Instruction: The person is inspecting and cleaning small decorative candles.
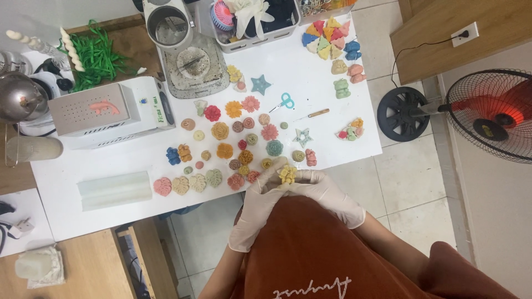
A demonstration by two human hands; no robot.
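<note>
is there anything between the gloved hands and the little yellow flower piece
Nothing visible. The small yellow flower-shaped piece is already pinched between the fingertips of the gloved left hand and the gloved right hand, at the near edge of the white table. The other coloured flower pieces lie beyond it.

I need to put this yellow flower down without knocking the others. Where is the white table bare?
Bare strip along the near edge of the table, below the pale block. Another patch lies between the scissors and the multicoloured fan of pieces. The middle, around the orange flower, is crowded.
</note>
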